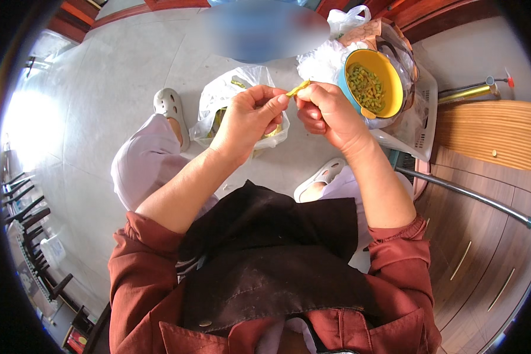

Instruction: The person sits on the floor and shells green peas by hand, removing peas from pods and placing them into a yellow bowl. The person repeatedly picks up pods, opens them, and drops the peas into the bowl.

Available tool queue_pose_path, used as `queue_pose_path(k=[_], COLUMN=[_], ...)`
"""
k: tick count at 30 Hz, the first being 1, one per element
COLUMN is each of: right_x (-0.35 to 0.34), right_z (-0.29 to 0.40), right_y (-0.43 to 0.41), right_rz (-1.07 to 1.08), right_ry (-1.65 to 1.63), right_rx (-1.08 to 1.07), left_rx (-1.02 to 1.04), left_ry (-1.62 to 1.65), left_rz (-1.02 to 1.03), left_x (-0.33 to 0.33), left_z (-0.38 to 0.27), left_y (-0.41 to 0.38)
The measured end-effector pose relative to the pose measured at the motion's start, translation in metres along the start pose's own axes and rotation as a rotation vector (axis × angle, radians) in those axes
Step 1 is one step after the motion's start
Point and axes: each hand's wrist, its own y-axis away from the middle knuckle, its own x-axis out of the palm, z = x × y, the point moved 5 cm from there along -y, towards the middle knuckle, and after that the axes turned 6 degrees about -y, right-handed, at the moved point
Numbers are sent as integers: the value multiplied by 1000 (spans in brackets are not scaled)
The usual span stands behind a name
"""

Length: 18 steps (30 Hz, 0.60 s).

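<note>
A yellow-green bean pod (pixel 298 88) is stretched between my two hands at the upper middle. The fingertips of my left hand (pixel 252 119) pinch its left end, and my right hand (pixel 329 110) grips its right end. Below and behind my left hand, a white translucent plastic bag (pixel 207 104) stands on the floor with more pods in it, partly hidden by that hand. Right of my right hand is a bowl (pixel 396 79), yellow inside and blue outside, holding many shelled green and yellowish beans (pixel 365 88).
Beyond the bag is a blue rounded object (pixel 256 40), blurred. White plastic bags (pixel 323 62) and a brown patterned bag (pixel 367 33) crowd around the bowl, by a white plastic basket (pixel 430 119). A metal pole (pixel 469 190) crosses before wooden drawers (pixel 478 248) at right.
</note>
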Motion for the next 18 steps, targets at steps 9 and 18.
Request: queue_pose_path(k=[9,18], right_x=[11,13], right_z=[-17,-11], right_y=[-9,-11], right_rz=[-79,-119], right_ry=[-15,178], right_rx=[-104,-206], left_rx=[4,-78], left_ry=[-28,90], left_rz=[-135,-57], left_x=[-3,3], left_z=[8,7], left_y=[3,5])
